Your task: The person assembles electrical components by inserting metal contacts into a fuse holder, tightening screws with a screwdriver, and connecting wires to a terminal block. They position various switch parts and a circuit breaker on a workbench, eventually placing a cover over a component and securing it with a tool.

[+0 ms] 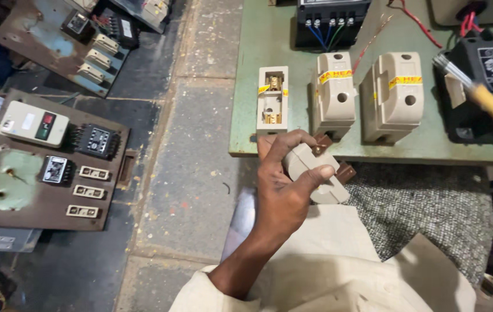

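The person's left hand (284, 185) was curled in a closed grip around a beige fuse carrier (316, 173) with brown contact blades, holding it just off the near edge of the green tabletop (269, 52), right below an open beige fuse base (272, 99) with its brass contacts showing. Two capped beige fuse units (334, 92) (394, 95) with yellow bands stood beside that base, and a yellow-handled brush (486, 98) came in from the right, though the right hand itself was out of sight. On the floor to the left lay a rusty panel (44, 164) with switches mounted on it.
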